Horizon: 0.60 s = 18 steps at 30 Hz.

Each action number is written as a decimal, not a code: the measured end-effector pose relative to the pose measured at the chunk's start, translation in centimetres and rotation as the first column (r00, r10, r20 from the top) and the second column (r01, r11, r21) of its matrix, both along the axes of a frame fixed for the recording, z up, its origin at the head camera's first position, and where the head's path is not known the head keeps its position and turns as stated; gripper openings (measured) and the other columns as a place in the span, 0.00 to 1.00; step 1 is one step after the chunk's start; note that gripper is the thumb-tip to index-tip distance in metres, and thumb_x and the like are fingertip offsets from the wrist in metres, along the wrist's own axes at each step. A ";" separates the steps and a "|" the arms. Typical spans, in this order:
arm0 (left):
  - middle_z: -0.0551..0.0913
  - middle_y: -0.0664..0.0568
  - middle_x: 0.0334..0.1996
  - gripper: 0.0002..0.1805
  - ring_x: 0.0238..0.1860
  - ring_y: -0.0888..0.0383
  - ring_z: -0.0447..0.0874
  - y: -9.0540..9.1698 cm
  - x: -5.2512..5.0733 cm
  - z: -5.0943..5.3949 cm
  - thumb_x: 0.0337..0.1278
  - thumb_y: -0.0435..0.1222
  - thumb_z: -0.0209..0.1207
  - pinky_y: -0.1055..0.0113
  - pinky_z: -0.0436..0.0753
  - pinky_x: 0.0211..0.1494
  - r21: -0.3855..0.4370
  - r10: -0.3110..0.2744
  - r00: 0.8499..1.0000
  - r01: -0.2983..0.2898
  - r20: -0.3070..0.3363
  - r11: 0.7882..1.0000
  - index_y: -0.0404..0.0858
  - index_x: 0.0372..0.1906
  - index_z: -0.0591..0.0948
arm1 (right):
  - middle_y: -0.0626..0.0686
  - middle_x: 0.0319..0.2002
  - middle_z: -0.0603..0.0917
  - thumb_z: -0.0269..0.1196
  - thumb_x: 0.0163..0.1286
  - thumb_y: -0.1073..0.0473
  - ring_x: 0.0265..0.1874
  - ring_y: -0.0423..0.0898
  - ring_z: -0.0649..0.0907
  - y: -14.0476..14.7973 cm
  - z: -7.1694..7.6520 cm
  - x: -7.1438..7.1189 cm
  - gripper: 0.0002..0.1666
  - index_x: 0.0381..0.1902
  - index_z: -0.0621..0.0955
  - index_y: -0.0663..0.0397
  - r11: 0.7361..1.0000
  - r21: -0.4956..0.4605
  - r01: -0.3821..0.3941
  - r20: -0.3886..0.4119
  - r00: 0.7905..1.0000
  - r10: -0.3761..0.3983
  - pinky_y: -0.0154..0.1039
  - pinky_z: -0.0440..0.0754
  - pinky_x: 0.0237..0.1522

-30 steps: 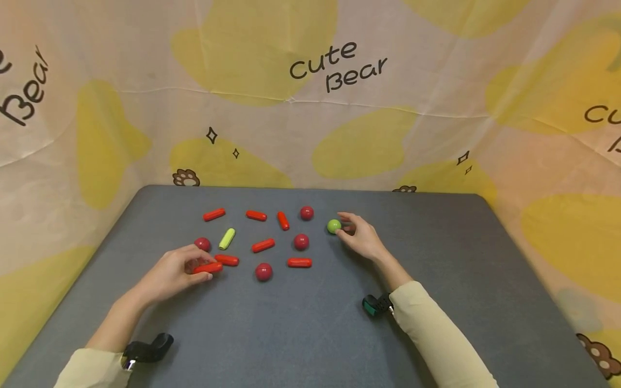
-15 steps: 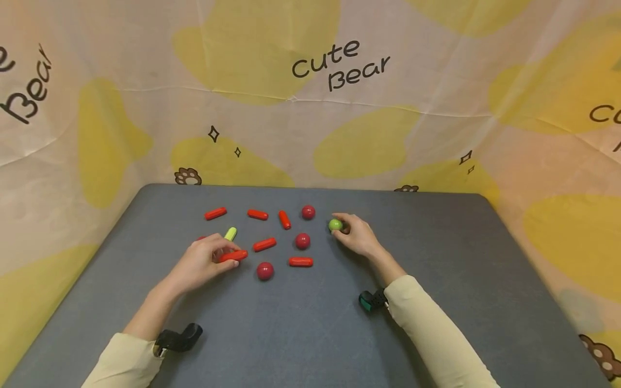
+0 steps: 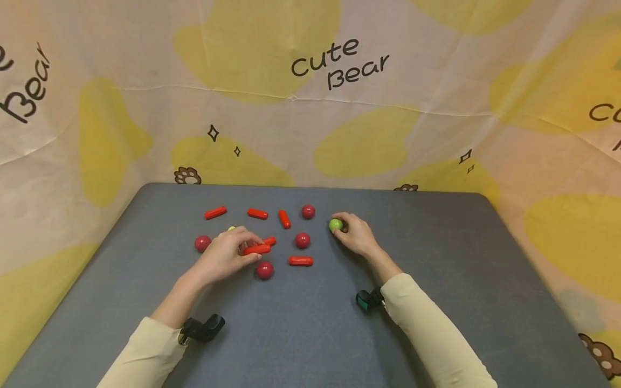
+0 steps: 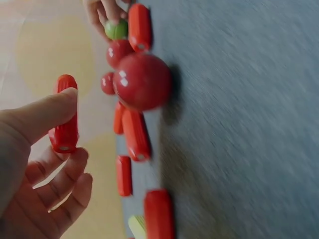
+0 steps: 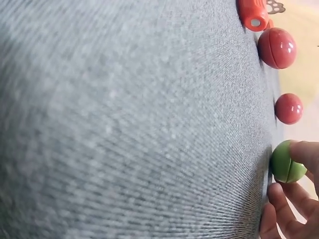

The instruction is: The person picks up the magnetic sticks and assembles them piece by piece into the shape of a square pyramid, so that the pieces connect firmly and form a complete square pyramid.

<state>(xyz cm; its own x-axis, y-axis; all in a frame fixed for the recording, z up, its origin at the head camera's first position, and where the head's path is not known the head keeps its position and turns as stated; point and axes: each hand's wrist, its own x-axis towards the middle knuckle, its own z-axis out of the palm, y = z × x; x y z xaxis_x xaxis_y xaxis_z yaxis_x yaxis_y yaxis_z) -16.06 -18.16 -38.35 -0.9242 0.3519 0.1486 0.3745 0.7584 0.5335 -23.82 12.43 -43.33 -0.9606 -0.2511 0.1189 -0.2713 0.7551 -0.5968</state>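
Between thumb and fingers, my left hand (image 3: pixel 225 254) pinches a red stick (image 3: pixel 257 249), held above the table in the left wrist view (image 4: pixel 64 119). Behind it, another red stick (image 3: pixel 270 241) is partly covered, and a red ball (image 3: pixel 264 270) sits just in front of the fingers. The right hand (image 3: pixel 359 236) has thumb and fingers around a green ball (image 3: pixel 335 225), which touches the table in the right wrist view (image 5: pixel 282 162).
Red balls (image 3: pixel 302 240) (image 3: pixel 308 211) and a red stick (image 3: pixel 301 261) lie between the hands. More red sticks (image 3: pixel 215 213) (image 3: pixel 257 214) (image 3: pixel 284 219) lie farther back. Left of the left hand is a red ball (image 3: pixel 202 243); a yellow-green stick (image 3: pixel 231 228) is mostly hidden behind it.
My left hand has carried its red stick rightward across the table, uncovering the red ball at the left. The right hand has closed in around the green ball, which stays nearly in place.
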 end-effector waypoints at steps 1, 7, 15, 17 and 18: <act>0.75 0.58 0.29 0.13 0.30 0.60 0.71 0.3 0.0 0.2 0.44 0.38 0.68 0.67 0.72 0.31 -0.007 -0.002 1.000 0.002 0.008 1.000 0.46 0.39 0.83 | 0.54 0.33 0.78 0.62 0.61 0.59 0.29 0.46 0.75 0.0 0.0 0.0 0.20 0.52 0.78 0.53 1.000 -0.012 0.002 -0.001 1.000 -0.002 0.38 0.69 0.32; 0.75 0.58 0.30 0.10 0.30 0.62 0.74 2.3 -0.4 0.7 0.45 0.37 0.67 0.67 0.74 0.33 -0.032 -0.035 0.999 0.034 -0.022 0.999 0.46 0.37 0.83 | 0.56 0.42 0.80 0.63 0.60 0.61 0.31 0.45 0.77 0.1 0.4 0.5 0.20 0.51 0.77 0.55 0.996 -0.089 0.002 0.022 1.000 0.000 0.38 0.73 0.35; 0.76 0.60 0.31 0.10 0.29 0.64 0.76 5.1 -0.6 0.2 0.46 0.39 0.67 0.68 0.74 0.31 -0.079 -0.034 0.999 0.031 -0.040 0.996 0.49 0.37 0.83 | 0.56 0.51 0.78 0.63 0.62 0.59 0.40 0.48 0.81 0.4 1.3 1.6 0.20 0.52 0.74 0.53 0.988 -0.152 -0.001 0.092 0.996 0.015 0.43 0.78 0.41; 0.76 0.60 0.32 0.10 0.29 0.64 0.76 5.9 -0.5 0.0 0.46 0.39 0.67 0.67 0.75 0.31 -0.091 -0.036 0.998 0.031 -0.049 0.995 0.49 0.37 0.83 | 0.56 0.52 0.77 0.62 0.62 0.59 0.40 0.48 0.81 0.5 1.5 2.0 0.21 0.52 0.73 0.53 0.985 -0.175 0.002 0.109 0.994 0.017 0.43 0.78 0.40; 0.77 0.60 0.32 0.10 0.29 0.63 0.75 6.3 -0.5 0.0 0.46 0.39 0.67 0.66 0.75 0.32 -0.095 -0.036 0.998 0.031 -0.054 0.995 0.49 0.37 0.83 | 0.56 0.52 0.77 0.62 0.62 0.59 0.40 0.48 0.82 0.6 1.5 2.1 0.21 0.52 0.72 0.52 0.983 -0.183 0.001 0.113 0.993 0.020 0.42 0.78 0.39</act>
